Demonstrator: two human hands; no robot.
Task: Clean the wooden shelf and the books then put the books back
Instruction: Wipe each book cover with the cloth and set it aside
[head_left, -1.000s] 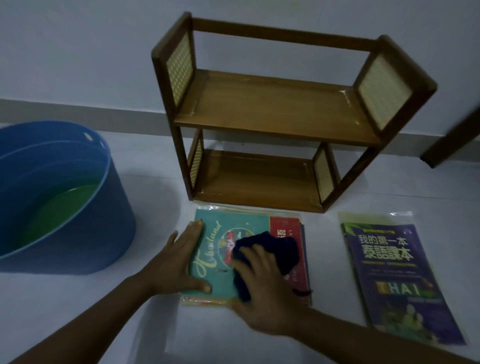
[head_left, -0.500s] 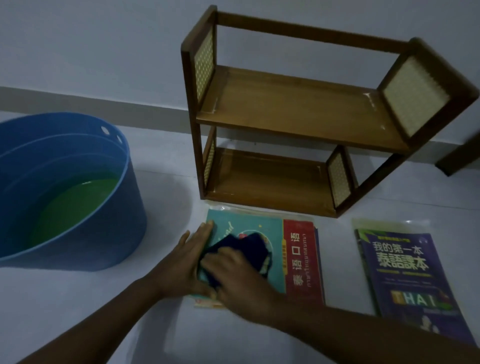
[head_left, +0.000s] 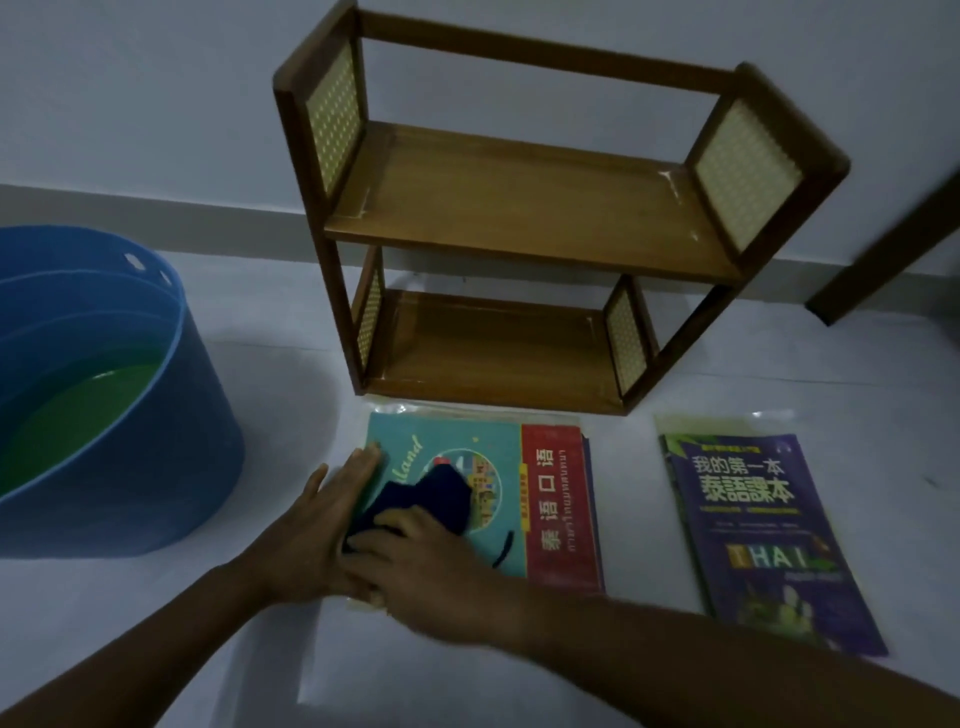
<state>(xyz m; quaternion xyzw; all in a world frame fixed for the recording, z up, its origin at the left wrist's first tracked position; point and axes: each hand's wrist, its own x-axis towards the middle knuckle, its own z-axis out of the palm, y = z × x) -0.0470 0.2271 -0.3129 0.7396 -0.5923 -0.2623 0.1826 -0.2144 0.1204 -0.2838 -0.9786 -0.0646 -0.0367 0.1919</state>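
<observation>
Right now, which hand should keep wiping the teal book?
The right hand. It already presses the dark cloth onto the teal book. The left hand lies flat on the book's left edge, steadying it, so it should probably stay there.

A shelf (head_left: 524, 218) stood against the wall; two books (head_left: 550, 499) (head_left: 758, 530) lay before it, a tub (head_left: 130, 457) to its left.

Empty two-tier wooden shelf (head_left: 524, 218) stands upright; teal book (head_left: 467, 467) and purple book (head_left: 753, 519) lie flat right in front.
</observation>
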